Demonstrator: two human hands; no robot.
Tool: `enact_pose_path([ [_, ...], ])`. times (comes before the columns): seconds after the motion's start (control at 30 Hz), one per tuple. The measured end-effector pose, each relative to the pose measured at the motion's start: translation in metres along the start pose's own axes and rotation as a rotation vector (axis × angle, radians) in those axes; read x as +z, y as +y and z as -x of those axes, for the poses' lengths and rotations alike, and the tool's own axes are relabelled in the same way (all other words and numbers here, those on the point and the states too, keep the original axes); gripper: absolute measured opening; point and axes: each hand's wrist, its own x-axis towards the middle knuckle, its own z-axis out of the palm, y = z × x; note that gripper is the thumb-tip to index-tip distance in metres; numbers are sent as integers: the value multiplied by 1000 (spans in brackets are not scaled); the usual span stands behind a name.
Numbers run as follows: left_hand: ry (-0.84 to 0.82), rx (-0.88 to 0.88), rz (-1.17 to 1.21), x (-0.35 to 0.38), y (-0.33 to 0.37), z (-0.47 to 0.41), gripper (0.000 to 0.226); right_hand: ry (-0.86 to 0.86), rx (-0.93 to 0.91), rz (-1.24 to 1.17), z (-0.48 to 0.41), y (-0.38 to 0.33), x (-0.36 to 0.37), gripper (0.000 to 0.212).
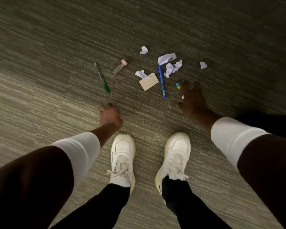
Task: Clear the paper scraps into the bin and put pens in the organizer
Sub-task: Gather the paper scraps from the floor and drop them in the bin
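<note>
Paper scraps (172, 67) lay at twelve o'clock from our shoes. Our right hand (192, 100) reached, fingers spread and empty; the left hand (110, 115) hung loosely curled, holding nothing. Gathering scraps came next, we judged.

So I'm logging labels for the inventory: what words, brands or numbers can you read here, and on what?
No text is readable.
Small yellow and blue item by the right hand: may bear print, too blurred.
Blue pen, green pen: no legible marking.
Tan card: appears blank.
</note>
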Motion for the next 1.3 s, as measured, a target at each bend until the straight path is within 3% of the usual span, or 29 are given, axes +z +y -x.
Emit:
enact_pose_path([
  [0.1,127,-4,59,19,-6,-9,63,36,-41,67,-22,3,13,91],
  [0.2,147,-3,193,25,-14,-13,70,134,-58,132,-34,8,23,89],
  [0.33,188,170,185,23,-17,-10,24,221,-165,281,-39,18,33,78],
  [0.43,172,192,204,24,-14,-8,9,227,-183,107,-39,25,38,63],
  [0.6,100,177,287,14,10,6,14,276,-168,-106,-17,31,36,32],
  [0.77,32,238,303,-19,51,41,14,298,-38,-405,44,31,23,28],
  [0.87,-107,247,319,-45,78,68,21,295,69,-554,88,33,15,30],
  [1.0,-260,385,235,-75,118,113,22,313,189,-687,147,45,0,31],
  [1.13,-277,456,221,-101,156,155,20,320,291,-818,191,58,-15,25],
  [1.3,-272,610,140,-128,212,217,19,483,375,-924,245,86,-49,26],
])
